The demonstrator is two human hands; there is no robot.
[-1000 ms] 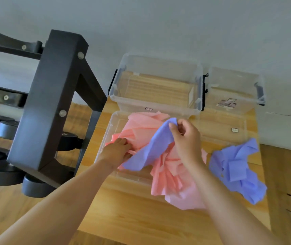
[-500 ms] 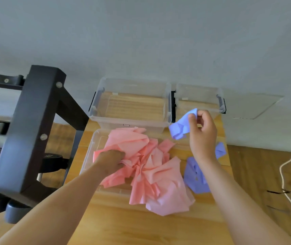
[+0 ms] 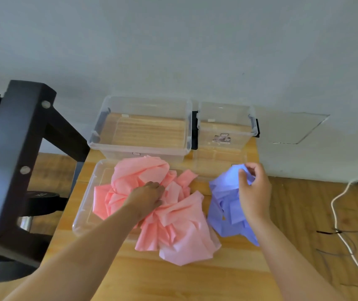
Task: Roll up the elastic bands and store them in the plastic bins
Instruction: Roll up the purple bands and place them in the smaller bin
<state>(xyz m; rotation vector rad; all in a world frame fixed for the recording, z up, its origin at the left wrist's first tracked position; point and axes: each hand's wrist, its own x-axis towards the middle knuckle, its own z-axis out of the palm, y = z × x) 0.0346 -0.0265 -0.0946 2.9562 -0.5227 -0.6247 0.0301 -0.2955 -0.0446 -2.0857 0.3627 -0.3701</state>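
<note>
Head view. A shallow clear plastic tray (image 3: 84, 205) lay on a pale wooden table (image 3: 173, 281). A pink band (image 3: 180, 231), a thin, matte sheet crumpled into sharp folds, filled the tray and spilled over its near right corner onto the wood. The left hand (image 3: 145, 198) rested on the middle of this heap, its fingers curled close together down into the folds, apparently gripping one. Just right of the tray lay a purple band (image 3: 223, 205) of the same thin, creased material, loosely bunched. The right hand (image 3: 254, 192) pinched its upper end between thumb and bent fingers, holding that end raised above the remainder. Behind the tray stood a large bin (image 3: 99, 135), rectangular, of transparent plastic with rounded corners, the table's grain showing through its floor. Behind and to the right of the tray stood a smaller bin (image 3: 252, 124) of the same kind, with dark side latches. Left of the tray rose a black, square-section rack (image 3: 15, 159). Well right of the tray a white cable (image 3: 336, 213) trailed over the wooden floor
</note>
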